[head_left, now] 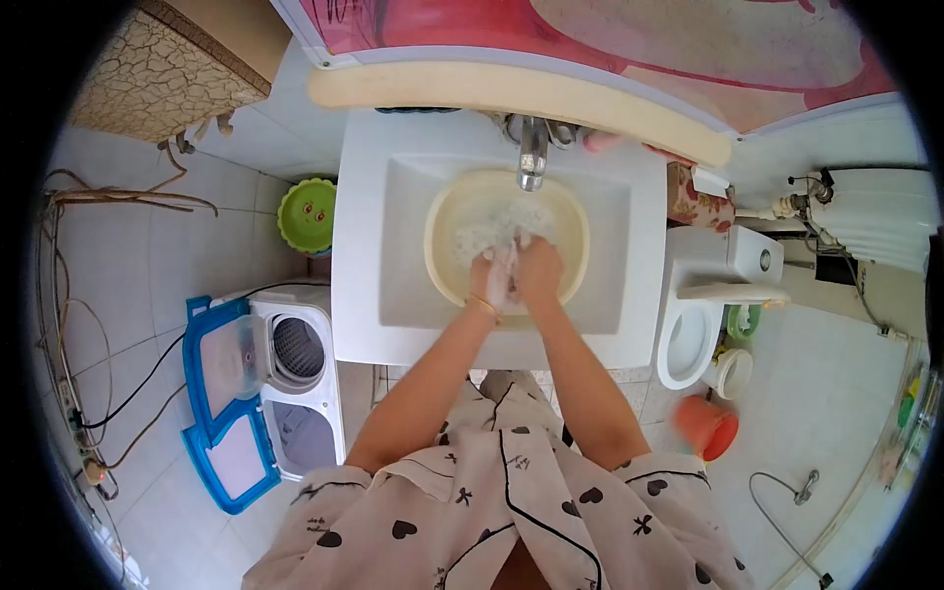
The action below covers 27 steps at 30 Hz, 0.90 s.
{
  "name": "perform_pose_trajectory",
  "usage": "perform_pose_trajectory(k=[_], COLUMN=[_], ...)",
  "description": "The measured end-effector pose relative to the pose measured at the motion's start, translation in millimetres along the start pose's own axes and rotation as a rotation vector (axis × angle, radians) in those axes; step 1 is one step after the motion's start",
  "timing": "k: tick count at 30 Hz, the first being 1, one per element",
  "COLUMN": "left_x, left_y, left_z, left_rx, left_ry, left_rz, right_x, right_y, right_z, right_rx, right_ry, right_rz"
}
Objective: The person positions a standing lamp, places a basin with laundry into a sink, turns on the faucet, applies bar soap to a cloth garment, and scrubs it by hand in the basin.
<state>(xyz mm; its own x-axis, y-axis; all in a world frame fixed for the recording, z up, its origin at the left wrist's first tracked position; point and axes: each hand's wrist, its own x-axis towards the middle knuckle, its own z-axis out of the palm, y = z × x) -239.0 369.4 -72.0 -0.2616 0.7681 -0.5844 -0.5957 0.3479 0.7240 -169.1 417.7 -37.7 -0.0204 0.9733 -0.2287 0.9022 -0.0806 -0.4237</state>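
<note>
White sudsy mass [495, 228] is lying just beyond & partly btwn L hand [485, 281] & R hand [539, 269], inside cream basin [431, 241]; both hands are curling inward, approx. equally near; can't tell its long axis or what they're gripping

Pale short-sleeved shirt [551, 492] with dark hearts [404, 530], bows [642, 525], black piping [505, 472]; thin yellowish wristband [485, 306].
</note>
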Motion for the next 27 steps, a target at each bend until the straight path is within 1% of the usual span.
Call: perform_pose_trajectory(k=[2,3,4,6,7,9,11,12,14,15,17,18,20,21,23,24,27], left_x=[18.5,3.8,9.4,24.8,15.6,-9.3,-10.9,-8.4,-1.9,0.6,-6.1,-7.4,1.8,2.4,-0.8,-3.0,1.5], left_y=[5.3,46.6,35.2,6.6,13.2,16.7,11.4,11.8,36.7,51.8,68.8,73.8,70.1,73.4,75.3,77.0,67.2], left_z=[-13.7,-4.1,-10.6,-24.3,-17.5,0.6,2.1,2.8,-12.7,-22.1,-32.6,-37.5,-52.1,-51.5,-48.2,-44.8,-42.0], left_rx=[0.109,0.021,0.038,0.076,0.094,0.132,-0.068,-0.168,-0.070,-0.021,0.056,0.095,0.146,0.173,0.207,0.224,0.265], left_ry=[0.065,0.182,0.176,0.163,0.109,-0.009,-0.062,-0.089,-0.123,-0.138,-0.174,-0.193,-0.243,-0.269,-0.184,-0.140,-0.123], left_rz=[0.069,-0.269,-0.239,-0.175,-0.151,-0.112,-0.109,-0.102,-0.101,-0.094,0.007,0.057,0.054,0.053,0.045,0.041,0.176], right_x=[-31.1,-47.6,-55.1,-44.7,-35.2,1.1,37.0,40.0,32.8,30.9,23.1,20.0,14.0,13.5,11.7,9.6,3.6], right_y=[-8.1,-17.4,-22.0,-17.9,-12.5,29.3,72.8,65.6,43.2,45.5,56.4,59.4,65.5,66.7,67.7,64.8,53.2], right_z=[4.5,5.1,5.0,5.1,6.1,29.5,58.3,43.5,-8.0,-18.8,-34.4,-38.5,-45.9,-49.9,-56.0,-60.2,-73.1], right_rx=[-0.010,0.011,0.033,-0.006,-0.026,-0.085,0.049,0.370,1.000,1.080,1.246,1.278,1.340,1.382,1.464,1.473,1.501], right_ry=[-0.049,-0.072,-0.092,-0.062,-0.047,-0.017,-0.080,-0.162,-0.323,-0.353,-0.418,-0.411,-0.390,-0.418,-0.477,-0.510,-0.580], right_rz=[-0.054,-0.087,-0.119,-0.112,-0.108,-0.135,-0.196,-0.071,0.206,0.205,0.204,0.185,0.151,0.136,0.105,0.125,0.187])
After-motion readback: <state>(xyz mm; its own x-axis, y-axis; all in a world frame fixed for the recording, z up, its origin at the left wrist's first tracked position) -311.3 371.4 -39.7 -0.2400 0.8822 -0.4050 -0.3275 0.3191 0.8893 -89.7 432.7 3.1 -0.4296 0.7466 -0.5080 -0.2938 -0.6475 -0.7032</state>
